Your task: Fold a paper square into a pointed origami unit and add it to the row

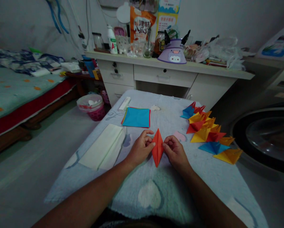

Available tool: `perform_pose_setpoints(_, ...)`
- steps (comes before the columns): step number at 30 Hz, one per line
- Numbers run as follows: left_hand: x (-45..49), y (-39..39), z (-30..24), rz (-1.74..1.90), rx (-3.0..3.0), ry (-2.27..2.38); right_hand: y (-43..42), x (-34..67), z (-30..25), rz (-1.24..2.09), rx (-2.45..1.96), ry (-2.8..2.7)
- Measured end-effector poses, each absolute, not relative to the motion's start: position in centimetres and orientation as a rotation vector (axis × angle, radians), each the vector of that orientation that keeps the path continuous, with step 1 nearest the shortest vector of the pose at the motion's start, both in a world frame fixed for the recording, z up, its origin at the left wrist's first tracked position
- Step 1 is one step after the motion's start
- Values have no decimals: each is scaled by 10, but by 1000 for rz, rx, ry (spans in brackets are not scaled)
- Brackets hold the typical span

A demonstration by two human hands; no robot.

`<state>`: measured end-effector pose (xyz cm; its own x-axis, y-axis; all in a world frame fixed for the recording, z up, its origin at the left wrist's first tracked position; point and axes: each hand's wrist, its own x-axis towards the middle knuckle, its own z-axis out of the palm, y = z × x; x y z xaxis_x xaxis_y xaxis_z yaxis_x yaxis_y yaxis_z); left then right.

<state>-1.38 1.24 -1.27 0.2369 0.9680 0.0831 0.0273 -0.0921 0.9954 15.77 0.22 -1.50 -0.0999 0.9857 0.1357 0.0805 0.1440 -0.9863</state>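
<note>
A red-orange sheet of origami paper [158, 147], folded into a long diamond with a crease down its middle, is held upright between my two hands over the cloth-covered table [142, 171]. My left hand [143, 145] pinches its left edge between thumb and fingers. On the opposite edge, my right hand [175, 150] grips it the same way, fingers curled. Beyond my left hand lies a stack of square coloured paper [136, 117], blue on top with red and yellow edges showing. Several folded paper cranes [203, 129] in red, yellow and blue stand in a row to the right.
A folded whitish cloth or paper [102, 147] lies left of my hands. Behind the stack is a small white stick-like item [124, 104], with a crumpled scrap [155, 108] nearby. A cluttered white desk [165, 76] borders the back, a pink bin [91, 107] the left, a washing machine [267, 139] the right.
</note>
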Motion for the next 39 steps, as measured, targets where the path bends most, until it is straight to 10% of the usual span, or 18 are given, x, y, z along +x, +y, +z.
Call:
perform_pose_setpoints(20, -15, 7, -14, 730, 2361, 1440, 5, 160, -23, 377, -1479, -2097)
perform_pose_setpoints(39, -12, 8, -23, 570, 2652, 1237, 5, 172, -18, 346, -1340, -2296)
